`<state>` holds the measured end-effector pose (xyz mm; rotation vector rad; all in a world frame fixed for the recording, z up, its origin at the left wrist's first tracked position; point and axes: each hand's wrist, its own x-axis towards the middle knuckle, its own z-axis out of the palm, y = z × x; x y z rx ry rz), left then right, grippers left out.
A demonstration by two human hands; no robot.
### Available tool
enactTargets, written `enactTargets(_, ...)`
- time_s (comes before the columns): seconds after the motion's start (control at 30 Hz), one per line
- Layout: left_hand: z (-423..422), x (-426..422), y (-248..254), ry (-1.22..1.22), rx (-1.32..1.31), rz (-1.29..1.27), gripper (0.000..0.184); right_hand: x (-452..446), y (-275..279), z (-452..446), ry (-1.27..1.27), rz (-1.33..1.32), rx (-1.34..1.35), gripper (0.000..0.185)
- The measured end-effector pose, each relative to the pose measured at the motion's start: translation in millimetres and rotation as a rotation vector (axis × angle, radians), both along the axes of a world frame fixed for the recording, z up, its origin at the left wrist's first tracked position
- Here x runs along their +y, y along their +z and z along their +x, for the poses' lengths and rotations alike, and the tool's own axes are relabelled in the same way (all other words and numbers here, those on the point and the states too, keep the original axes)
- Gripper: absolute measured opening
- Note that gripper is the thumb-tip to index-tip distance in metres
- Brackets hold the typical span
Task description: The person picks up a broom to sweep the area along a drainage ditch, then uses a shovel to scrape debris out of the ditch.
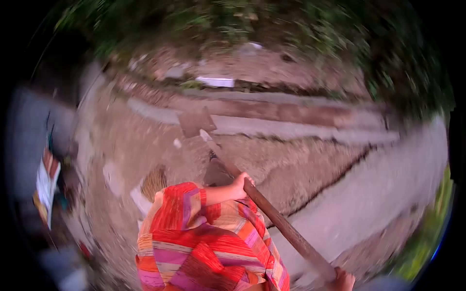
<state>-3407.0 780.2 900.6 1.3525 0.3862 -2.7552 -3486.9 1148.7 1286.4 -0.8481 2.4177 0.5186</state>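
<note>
A long-handled shovel [286, 228] runs diagonally from the lower right toward the upper middle. Its flat, square, brown blade [196, 122] is over the dirt at the edge of a concrete strip. My left hand [240, 186] is wrapped around the middle of the wooden handle. Close to the handle's rear end, at the bottom of the view, my right hand [343, 280] grips it, partly cut off by the frame. A dark trouser leg [217, 173] shows under the handle. Motion blurs much of the scene.
A concrete drain channel [272, 110] crosses ahead, with a white block [215, 82] behind it. Bare soil [291, 167] lies this side of it. Concrete paving [378, 179] is at right. Brown bristles [154, 183] show by my left sleeve. Green plants [233, 22] stand at the back.
</note>
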Motion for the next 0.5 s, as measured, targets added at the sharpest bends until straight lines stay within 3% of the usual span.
enactTargets(0.07,-10.8,-32.1,4.5,0.060,-0.212,-0.053,0.013,-70.1,22.3,-35.8,0.139,0.027,0.071,0.022)
enactTargets(0.17,-16.0,-99.9,26.4,0.300,-0.184,-0.035,0.016,-194.0,62.0,-52.4,0.266,0.094,0.186,0.014)
enactTargets(0.2,-17.8,-121.6,26.1,0.362,-0.180,-0.017,0.013,-234.9,78.7,-56.6,0.426,0.067,0.232,0.014)
enactTargets(0.23,-26.0,-146.4,39.8,0.418,-0.187,0.106,0.015,-265.1,76.2,-69.2,0.483,0.075,0.234,0.014)
enactTargets(0.3,-37.0,-205.5,32.8,0.490,-0.136,0.149,0.017,-361.1,93.7,-72.1,0.450,-0.010,0.364,0.015)
enactTargets(0.33,-42.2,-229.5,36.6,0.521,-0.072,0.144,0.015,-419.7,110.0,-58.5,0.418,0.117,0.336,0.013)
enactTargets(0.5,-68.1,-320.5,54.9,0.620,0.041,0.182,0.012,-523.1,135.8,-45.4,0.609,0.186,0.447,0.008)
